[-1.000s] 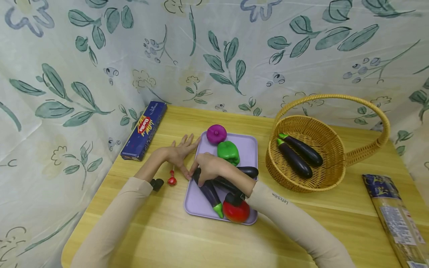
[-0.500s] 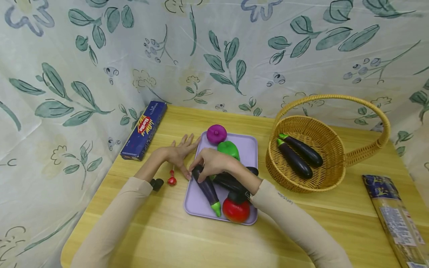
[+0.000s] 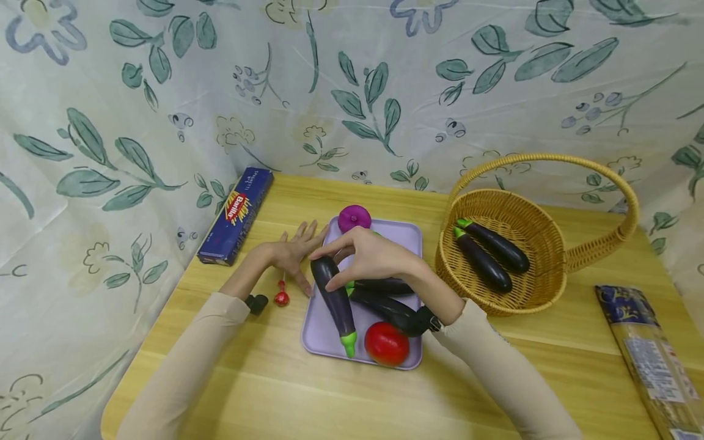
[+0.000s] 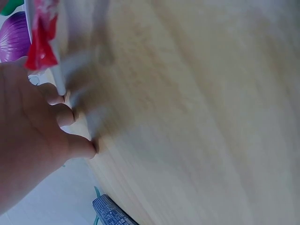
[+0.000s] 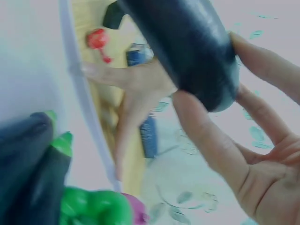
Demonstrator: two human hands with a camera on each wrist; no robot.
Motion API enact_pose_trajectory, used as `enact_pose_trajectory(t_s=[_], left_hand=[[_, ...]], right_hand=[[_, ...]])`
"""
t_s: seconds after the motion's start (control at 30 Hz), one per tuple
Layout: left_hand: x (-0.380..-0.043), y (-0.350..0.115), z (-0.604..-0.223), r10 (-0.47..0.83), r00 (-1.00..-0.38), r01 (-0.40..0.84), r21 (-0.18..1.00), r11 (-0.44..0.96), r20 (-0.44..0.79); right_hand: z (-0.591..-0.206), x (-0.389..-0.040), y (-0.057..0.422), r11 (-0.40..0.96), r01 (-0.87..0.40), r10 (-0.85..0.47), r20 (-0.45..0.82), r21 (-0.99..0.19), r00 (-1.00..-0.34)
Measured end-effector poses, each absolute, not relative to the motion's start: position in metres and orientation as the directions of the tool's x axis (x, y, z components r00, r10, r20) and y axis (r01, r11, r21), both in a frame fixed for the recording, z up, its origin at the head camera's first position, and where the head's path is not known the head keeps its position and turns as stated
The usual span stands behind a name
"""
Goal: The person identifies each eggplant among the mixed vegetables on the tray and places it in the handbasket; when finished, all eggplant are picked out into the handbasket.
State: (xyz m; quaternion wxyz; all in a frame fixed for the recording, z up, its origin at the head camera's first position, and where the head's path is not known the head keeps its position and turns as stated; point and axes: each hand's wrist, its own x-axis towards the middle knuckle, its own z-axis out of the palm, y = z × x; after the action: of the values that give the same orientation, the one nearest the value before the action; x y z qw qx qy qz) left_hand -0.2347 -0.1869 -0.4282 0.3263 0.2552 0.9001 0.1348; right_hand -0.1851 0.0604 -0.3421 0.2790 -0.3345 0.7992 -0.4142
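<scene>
My right hand (image 3: 376, 253) pinches the blunt end of a dark eggplant (image 3: 337, 299) between thumb and fingers, over the left side of a lilac tray (image 3: 319, 344). In the right wrist view that end is raised; whether the green stem end touches the tray, I cannot tell. My left hand (image 3: 288, 256) lies spread along the tray's left edge, thumb tip at the rim. The tray also bears two more eggplants (image 3: 382, 305), a red tomato (image 3: 387, 344), a purple onion (image 3: 354, 217) and a green bell pepper (image 5: 96, 206), mostly hidden by my right hand in the head view.
A red-wrapped lollipop (image 3: 282, 297) lies below my left hand. Behind it stands a blue spaghetti box (image 3: 236, 217). To the tray's right, a tall-handled wicker basket (image 3: 448, 278) holds two eggplants (image 3: 489, 260). A pasta bag (image 3: 649, 360) lies at far right.
My right hand has moved up and right, raising the eggplant's blunt end and swinging its stem end left. The pepper is now largely covered. My left hand stays put.
</scene>
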Motion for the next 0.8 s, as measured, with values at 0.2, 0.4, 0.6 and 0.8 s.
enact_pose_trajectory(t_s=[0.2, 0.4, 0.6, 0.8], left_hand=[[-0.233, -0.188, -0.430, 0.545, -0.663, 0.356, 0.424, 0.833, -0.513], [-0.232, -0.188, -0.431, 0.552, -0.676, 0.371, 0.421, 0.827, -0.489], [-0.230, -0.188, -0.430, 0.549, -0.678, 0.369, 0.419, 0.830, -0.489], [-0.231, -0.185, -0.431, 0.547, -0.671, 0.366, 0.418, 0.832, -0.501]], right_hand=[[-0.314, -0.173, 0.093, 0.361, -0.281, -0.733, -0.084, -0.889, -0.675], [-0.284, -0.164, 0.144, 0.277, -0.224, -0.646, -0.008, -0.935, -0.764], [-0.265, -0.160, 0.198, 0.399, -0.280, -0.502, 0.048, -0.873, -0.863], [-0.265, -0.156, 0.249, 0.568, -0.216, -0.351, 0.003, -0.794, -0.936]])
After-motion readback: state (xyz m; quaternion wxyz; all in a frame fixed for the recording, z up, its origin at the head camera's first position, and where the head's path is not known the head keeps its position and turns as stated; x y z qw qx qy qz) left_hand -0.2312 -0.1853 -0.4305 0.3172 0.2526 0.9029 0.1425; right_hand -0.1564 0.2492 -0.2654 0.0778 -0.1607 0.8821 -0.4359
